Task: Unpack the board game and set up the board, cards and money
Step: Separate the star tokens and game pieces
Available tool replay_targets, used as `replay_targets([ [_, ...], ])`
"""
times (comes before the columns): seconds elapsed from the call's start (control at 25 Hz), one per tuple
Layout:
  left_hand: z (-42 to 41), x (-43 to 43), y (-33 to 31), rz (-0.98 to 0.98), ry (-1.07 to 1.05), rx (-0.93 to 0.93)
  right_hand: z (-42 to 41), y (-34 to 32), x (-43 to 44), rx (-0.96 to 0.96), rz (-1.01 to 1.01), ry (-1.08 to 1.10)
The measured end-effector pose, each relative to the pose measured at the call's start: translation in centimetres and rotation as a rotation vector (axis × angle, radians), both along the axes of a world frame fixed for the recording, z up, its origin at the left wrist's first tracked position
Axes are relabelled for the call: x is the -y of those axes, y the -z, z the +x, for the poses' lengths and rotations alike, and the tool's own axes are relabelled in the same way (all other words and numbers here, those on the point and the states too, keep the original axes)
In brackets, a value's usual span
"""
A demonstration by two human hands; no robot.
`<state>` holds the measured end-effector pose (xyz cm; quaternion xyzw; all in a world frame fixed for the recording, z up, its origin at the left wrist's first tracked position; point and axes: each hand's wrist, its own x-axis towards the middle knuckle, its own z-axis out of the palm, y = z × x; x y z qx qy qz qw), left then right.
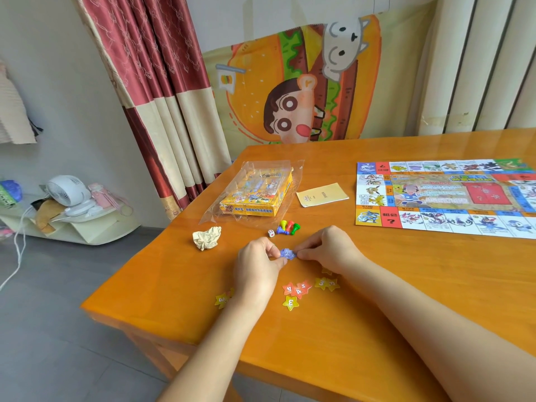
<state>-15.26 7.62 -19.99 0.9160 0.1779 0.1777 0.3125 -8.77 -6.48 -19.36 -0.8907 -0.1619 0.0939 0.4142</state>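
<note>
One orange counter [377,300] carries everything. Far right lies the unfolded game board [446,195], flat. Left of it the yellow game box [258,192] sits inside a clear plastic bag [216,211], with a yellow leaflet [322,194] between them. Near the front edge, the left hand [256,268] and right hand [327,248] both pinch a blue star token [287,253]. A crumpled paper ball [207,237] lies left of them. Coloured pawns [288,227] and a die [271,233] sit just beyond the hands; loose star tokens [297,290] lie between the wrists.

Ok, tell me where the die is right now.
In the head view the white die sits mid-frame on the table, just left of the coloured pawns, between the yellow game box and the purple star token.
</note>
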Motion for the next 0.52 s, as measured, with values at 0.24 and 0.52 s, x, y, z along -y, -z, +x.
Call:
replay_targets([
  [0.24, -2.7, -0.8, -2.8, 0.122, 0.063, 0.075, -0.2, -1.5, 3.9, -0.055, 0.006, -0.139],
  [0.52, -10.0, -4.3, -2.0, 0.400, -0.024, -0.324, -3.3, 0.4, 6.4, 0.195, -0.166, -0.328],
])
